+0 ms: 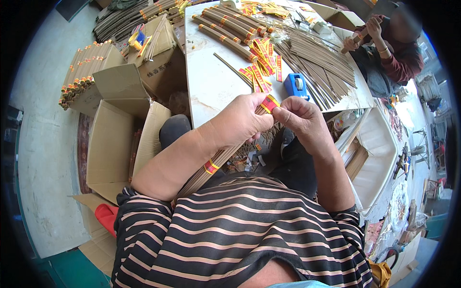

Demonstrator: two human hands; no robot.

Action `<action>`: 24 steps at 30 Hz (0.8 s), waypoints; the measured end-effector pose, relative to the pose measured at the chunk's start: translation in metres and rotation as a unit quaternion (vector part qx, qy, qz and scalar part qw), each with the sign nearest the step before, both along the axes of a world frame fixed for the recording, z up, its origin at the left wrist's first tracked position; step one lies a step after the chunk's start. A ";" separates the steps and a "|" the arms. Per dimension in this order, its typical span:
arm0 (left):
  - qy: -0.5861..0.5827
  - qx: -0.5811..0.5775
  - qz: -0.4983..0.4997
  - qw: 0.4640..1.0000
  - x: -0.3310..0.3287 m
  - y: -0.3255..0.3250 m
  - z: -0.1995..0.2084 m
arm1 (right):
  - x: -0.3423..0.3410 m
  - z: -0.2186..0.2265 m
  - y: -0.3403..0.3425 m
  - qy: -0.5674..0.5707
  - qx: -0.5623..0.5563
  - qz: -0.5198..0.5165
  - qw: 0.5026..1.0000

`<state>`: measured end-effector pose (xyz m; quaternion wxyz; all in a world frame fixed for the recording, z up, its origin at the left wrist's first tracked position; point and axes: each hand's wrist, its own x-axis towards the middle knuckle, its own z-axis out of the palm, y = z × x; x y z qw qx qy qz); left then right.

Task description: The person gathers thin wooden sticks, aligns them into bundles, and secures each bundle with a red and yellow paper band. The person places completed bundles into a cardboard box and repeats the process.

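Note:
My left hand (242, 119) is closed round a bundle of brown incense sticks (194, 183), which slants back under my forearm toward my lap. One red and yellow paper band (211, 167) circles the bundle near its lower part. At the upper end, a second red and yellow label (270, 103) lies on the sticks. The thumb and fingers of my right hand (303, 119) pinch at that label's edge. Just beyond my right hand, a blue tape dispenser (297, 86) stands on the white table (206, 91). Loose labels (261, 60) are heaped beside it.
Loose incense sticks (319, 62) spread across the table's right side; banded bundles (225, 31) lie at its far end. An open cardboard box (113, 144) stands at my left, with stacked bundles (84, 67) behind. Another person (396, 57) sits at the far right, holding a bundle.

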<state>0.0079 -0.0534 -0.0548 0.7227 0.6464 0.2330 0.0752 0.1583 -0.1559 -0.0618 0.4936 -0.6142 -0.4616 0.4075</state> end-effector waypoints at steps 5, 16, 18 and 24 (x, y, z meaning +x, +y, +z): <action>-0.003 0.036 0.033 0.999 0.001 -0.006 -0.004 | 0.002 -0.002 0.001 -0.051 -0.009 -0.014 0.999; -0.054 -0.113 -0.003 0.992 -0.005 -0.010 0.002 | 0.005 -0.006 -0.001 -0.032 0.067 -0.009 0.997; -0.067 -0.117 0.000 0.991 -0.005 -0.013 0.002 | 0.005 -0.006 -0.001 -0.035 0.081 -0.004 0.996; -0.098 -0.179 -0.009 0.979 -0.006 -0.011 -0.006 | 0.009 -0.017 0.004 -0.065 0.157 0.012 0.985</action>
